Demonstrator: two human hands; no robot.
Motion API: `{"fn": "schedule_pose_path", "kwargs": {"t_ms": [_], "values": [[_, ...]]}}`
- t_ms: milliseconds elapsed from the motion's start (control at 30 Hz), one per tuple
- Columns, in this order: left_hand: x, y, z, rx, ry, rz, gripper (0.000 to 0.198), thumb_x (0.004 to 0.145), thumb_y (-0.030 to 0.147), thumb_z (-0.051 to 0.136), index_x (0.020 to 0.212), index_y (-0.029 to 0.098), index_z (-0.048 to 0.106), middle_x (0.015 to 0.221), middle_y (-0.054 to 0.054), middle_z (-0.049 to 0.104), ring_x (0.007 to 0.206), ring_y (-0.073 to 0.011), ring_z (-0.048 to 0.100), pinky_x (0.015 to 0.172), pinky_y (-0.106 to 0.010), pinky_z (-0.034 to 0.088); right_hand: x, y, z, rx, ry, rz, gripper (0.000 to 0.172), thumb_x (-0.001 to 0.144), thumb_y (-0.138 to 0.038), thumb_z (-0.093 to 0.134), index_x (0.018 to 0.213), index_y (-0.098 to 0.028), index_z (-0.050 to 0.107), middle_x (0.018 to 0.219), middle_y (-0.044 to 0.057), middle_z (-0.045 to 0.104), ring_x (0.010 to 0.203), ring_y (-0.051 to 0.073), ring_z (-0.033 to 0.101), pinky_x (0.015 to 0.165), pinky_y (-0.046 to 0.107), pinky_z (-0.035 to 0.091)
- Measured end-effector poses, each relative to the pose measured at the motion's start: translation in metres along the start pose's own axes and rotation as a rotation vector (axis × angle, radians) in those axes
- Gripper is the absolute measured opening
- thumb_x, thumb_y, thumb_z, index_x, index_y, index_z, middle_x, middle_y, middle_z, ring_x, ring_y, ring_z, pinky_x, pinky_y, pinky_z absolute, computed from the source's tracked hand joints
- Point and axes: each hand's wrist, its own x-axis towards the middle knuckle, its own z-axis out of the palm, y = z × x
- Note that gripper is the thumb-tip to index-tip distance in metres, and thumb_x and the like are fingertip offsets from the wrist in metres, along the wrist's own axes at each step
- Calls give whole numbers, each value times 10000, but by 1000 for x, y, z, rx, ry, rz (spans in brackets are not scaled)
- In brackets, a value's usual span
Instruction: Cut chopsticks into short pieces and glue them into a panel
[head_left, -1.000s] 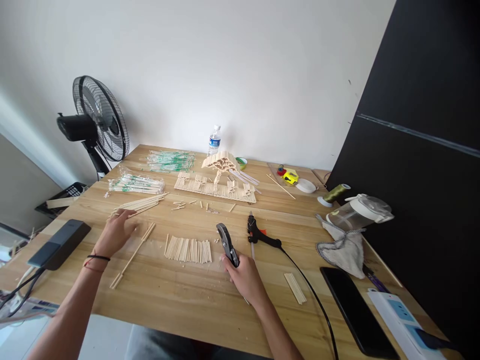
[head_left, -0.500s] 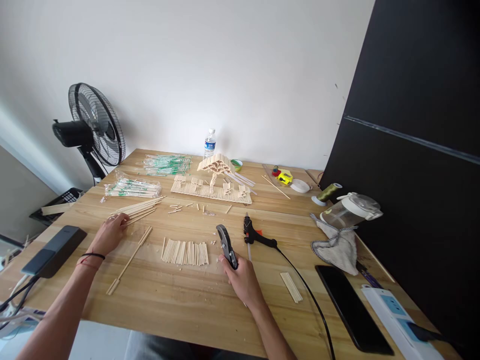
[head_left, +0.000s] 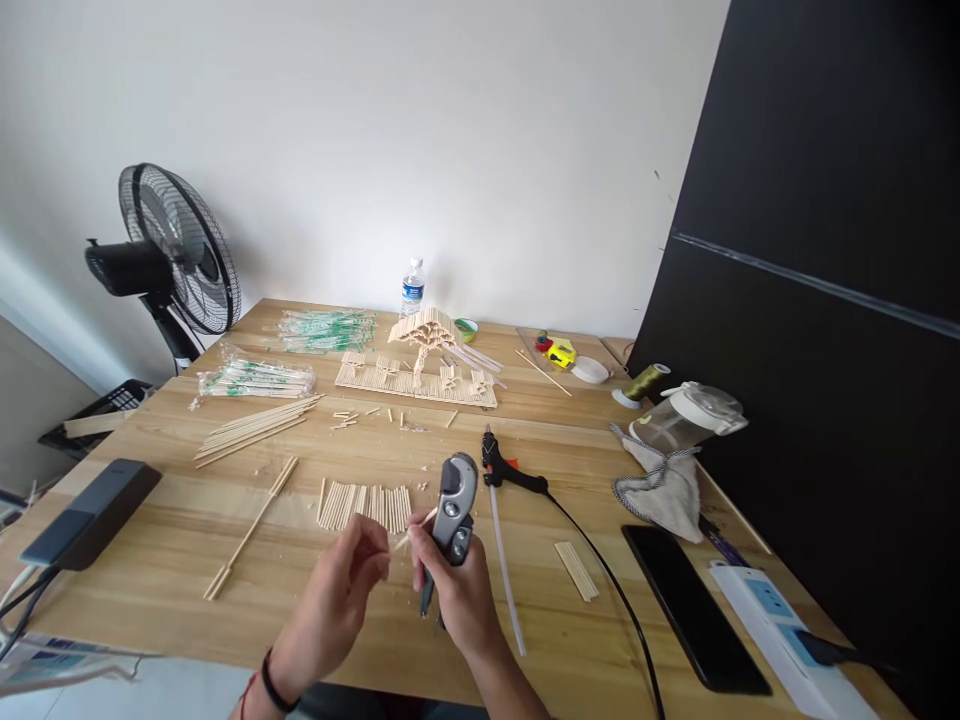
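Note:
My right hand (head_left: pixel 457 600) is closed around a pair of grey cutters (head_left: pixel 452 510), lifted off the wooden table (head_left: pixel 315 590) with the head pointing up. My left hand (head_left: pixel 337 600) sits just to its left, fingers pinched on a thin wooden stick (head_left: pixel 417 528) whose tip reaches toward the cutters. Behind the hands lies a row of short cut sticks (head_left: pixel 365 504). A black glue gun (head_left: pixel 514 473) with a clear glue stick (head_left: pixel 504 565) lies to the right.
A stick model (head_left: pixel 420 360) stands at the back, with long sticks (head_left: pixel 251 430), wrapped chopstick packs (head_left: pixel 259 378), a water bottle (head_left: pixel 411 290) and a fan (head_left: pixel 169 255). Right side holds a phone (head_left: pixel 694 605), cloth (head_left: pixel 660 485), jug (head_left: pixel 686 420), power strip (head_left: pixel 787 630).
My left hand left the long sticks at the left and came to the middle holding a thin stick. My right hand lifted the cutters off the table and turned them upright.

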Motion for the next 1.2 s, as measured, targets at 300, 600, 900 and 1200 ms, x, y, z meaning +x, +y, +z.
{"fn": "schedule_pose_path", "kwargs": {"t_ms": [300, 600, 900, 1200], "values": [[17, -62, -68, 479, 334, -106, 259, 1007, 334, 429, 1162, 201, 589, 1026, -121, 732, 838, -278, 724, 765, -432, 587, -3, 25, -39, 83, 289, 87, 519, 748, -686, 858, 781, -198, 683, 561, -37, 572, 447, 124, 516, 459, 258, 404], [25, -87, -59, 636, 321, -102, 268, 974, 239, 438, 1147, 220, 641, 1145, -131, 787, 1144, -371, 673, 955, -531, 507, -13, 34, -51, 76, 309, 135, 542, 718, -690, 881, 775, -184, 694, 576, -37, 562, 462, 124, 517, 480, 265, 411], [28, -86, -106, 708, 397, -139, 354, 938, 362, 466, 1201, 195, 635, 1175, -163, 736, 1142, -373, 669, 1008, -559, 512, -13, 39, -53, 77, 300, 141, 543, 725, -688, 880, 796, -186, 683, 588, -43, 562, 466, 120, 528, 479, 253, 410], [29, -77, -130, 642, 444, -249, 257, 784, 499, 606, 817, 247, 647, 888, -104, 737, 880, -335, 718, 828, -450, 570, -9, 36, -50, 68, 299, 121, 559, 702, -702, 881, 806, -188, 688, 588, -37, 569, 467, 142, 533, 467, 268, 410]]}}
